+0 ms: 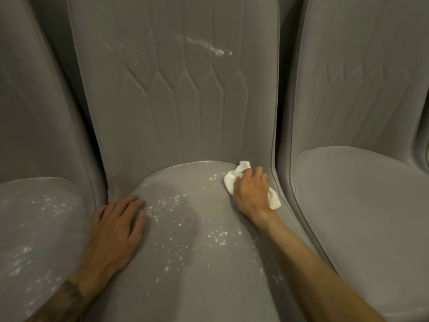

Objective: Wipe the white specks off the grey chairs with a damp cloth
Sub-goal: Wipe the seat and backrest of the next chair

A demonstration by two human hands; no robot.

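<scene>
Middle grey chair [174, 126], right hand [251, 191] clutching bunched white cloth [233, 177] at seat's 2 o'clock, left hand [116, 226] flat, fingers relaxed, at 9 o'clock, white specks [171, 212] between.

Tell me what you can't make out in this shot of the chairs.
Head view:
Part of the white cloth, covered by the right hand gripping it.
The middle chair seat beneath the flat left hand.
The left chair and right chair, cut off by the frame edges.
Whether the cloth is damp.
</scene>
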